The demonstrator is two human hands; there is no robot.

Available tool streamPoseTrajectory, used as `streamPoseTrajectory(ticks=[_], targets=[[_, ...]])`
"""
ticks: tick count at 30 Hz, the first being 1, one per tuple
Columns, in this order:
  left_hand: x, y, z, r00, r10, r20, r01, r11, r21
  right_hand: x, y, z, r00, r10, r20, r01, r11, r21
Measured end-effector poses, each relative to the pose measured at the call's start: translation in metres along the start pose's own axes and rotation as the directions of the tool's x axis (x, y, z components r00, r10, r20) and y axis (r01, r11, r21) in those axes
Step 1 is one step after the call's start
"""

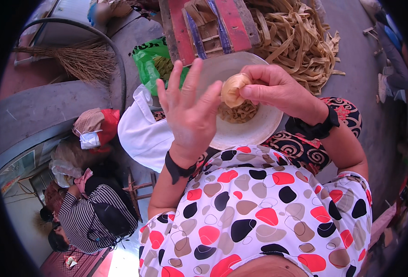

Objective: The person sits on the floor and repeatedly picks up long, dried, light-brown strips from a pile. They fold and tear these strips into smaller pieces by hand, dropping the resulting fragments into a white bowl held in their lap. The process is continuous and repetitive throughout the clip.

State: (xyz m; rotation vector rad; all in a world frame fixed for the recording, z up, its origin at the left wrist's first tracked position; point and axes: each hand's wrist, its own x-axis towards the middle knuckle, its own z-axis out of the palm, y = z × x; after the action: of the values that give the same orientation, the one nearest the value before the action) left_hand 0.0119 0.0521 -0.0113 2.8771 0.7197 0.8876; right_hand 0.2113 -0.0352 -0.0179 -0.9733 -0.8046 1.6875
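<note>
Between the fingers and thumb of my right hand (276, 88) is a small rounded piece folded from pale tan dried leaf strip (234, 90). My left hand (191, 114) is raised to its left with the fingers spread; the index fingertip is at the edge of the piece, and whether it touches I cannot tell. Below both hands a wide whitish basin (259, 131) rests at my lap, holding many small tan folded pieces (240, 113). The basin's far side lies partly under a red wooden board.
The red board (236, 24) carries a bundle of flat strips (200, 12). Loose tan strips (290, 41) are heaped at the upper right. A green plastic bag (146, 65), a white cloth (141, 131) and a twig broom (82, 60) lie left. A person in stripes (86, 221) sits at lower left.
</note>
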Motion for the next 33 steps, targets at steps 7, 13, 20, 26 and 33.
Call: streamPoseTrajectory(ticks=[7,13,20,26,33], targets=[[-0.014,0.008,-0.01,0.988,0.146,0.053,-0.132,0.969,-0.21,0.006,0.014,0.005,0.967,-0.18,-0.18,0.151,0.975,-0.163],[-0.012,0.004,0.007,0.781,-0.313,0.54,0.62,0.282,-0.733,0.002,0.025,0.007,0.996,-0.075,-0.055,0.071,0.994,-0.08],[-0.026,-0.037,0.016,0.627,-0.445,0.639,0.67,-0.11,-0.734,-0.014,-0.004,-0.003,0.979,-0.169,-0.117,0.064,0.79,-0.61],[-0.016,-0.042,0.019,0.872,-0.359,0.333,0.489,0.602,-0.632,-0.008,0.027,-0.025,0.907,-0.408,0.105,0.182,0.155,-0.971],[0.002,-0.025,0.005,0.971,-0.03,0.239,0.129,0.901,-0.415,0.002,0.016,-0.006,0.784,-0.478,0.397,0.202,-0.408,-0.89]])
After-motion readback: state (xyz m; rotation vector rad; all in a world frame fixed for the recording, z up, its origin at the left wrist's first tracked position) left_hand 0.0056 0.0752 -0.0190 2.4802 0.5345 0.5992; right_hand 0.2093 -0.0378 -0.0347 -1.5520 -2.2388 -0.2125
